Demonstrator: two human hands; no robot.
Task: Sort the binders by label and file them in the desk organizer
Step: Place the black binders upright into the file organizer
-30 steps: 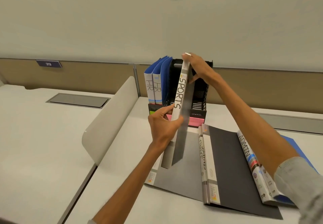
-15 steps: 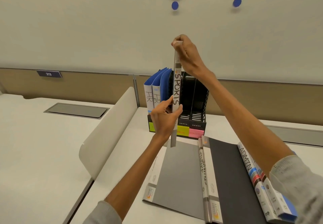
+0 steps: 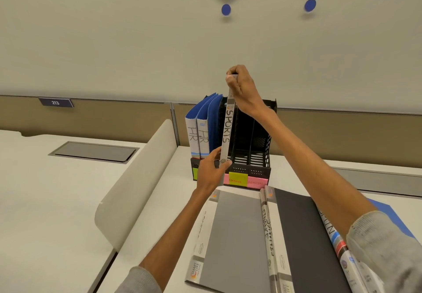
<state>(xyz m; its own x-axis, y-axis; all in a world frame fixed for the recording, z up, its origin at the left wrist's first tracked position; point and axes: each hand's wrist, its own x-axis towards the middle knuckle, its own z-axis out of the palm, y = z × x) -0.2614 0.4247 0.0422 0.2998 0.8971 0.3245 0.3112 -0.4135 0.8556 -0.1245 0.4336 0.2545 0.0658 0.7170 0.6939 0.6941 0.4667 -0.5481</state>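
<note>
Two blue binders marked HR [image 3: 197, 136] are already filed in the leftmost compartment of the black slotted plastic desk organizer [image 3: 272, 112]. The slim grey-white binder lettered SPORTS [image 3: 227, 132] is held upright, spine forward, just in front of the middle slots; its top is pinched by the curled fingers of the right hand [image 3: 242, 89]; its lower end is gripped by the left hand [image 3: 211, 171]. A light grey binder [image 3: 233, 235], a dark grey binder [image 3: 303, 235] and an ADMIN binder [image 3: 331, 231] are left flat on the desk, so most filing seems undone; the intended slot is possibly the second, the labels being blurred.
</note>
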